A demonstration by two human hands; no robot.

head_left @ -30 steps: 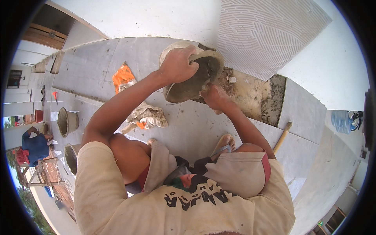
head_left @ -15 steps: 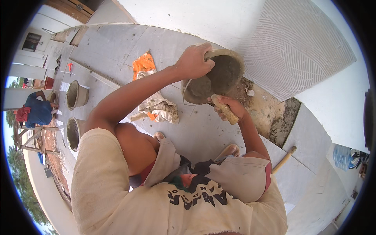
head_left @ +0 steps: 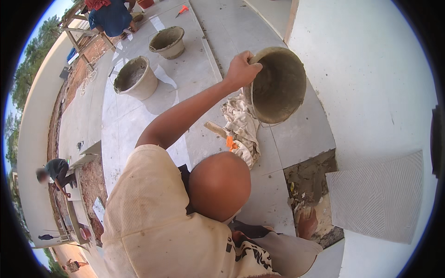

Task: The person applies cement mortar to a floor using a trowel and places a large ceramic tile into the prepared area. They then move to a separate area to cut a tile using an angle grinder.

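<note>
My left hand (head_left: pixel 241 69) grips the rim of a mortar-coated bucket (head_left: pixel 278 88), which is tilted with its hollow toward me and little in it but coating. My right hand (head_left: pixel 307 220) is low in the untiled gap (head_left: pixel 331 215), partly blurred and hidden behind my leg; I cannot tell what it holds. Grey wet mortar (head_left: pixel 313 178) lies in that gap, beside a large tile with ridged backing (head_left: pixel 373 199) at the white wall. A crumpled cream and orange cloth (head_left: pixel 243 120) lies on the grey tiles below the bucket, with a wooden piece (head_left: pixel 214 128) beside it.
Two mortar buckets (head_left: pixel 139 83) (head_left: pixel 167 46) stand on the tiles to my left. A person in blue (head_left: pixel 109 18) works by a wooden frame (head_left: pixel 79 32); another crouching person (head_left: pixel 59 173) is farther left. An orange-handled tool (head_left: pixel 182 10) lies near a raised tile edge.
My view has swung round. The bucket has moved away from the gap in my left hand. My right hand has left the bucket and dropped into the gap, where more wet mortar now shows.
</note>
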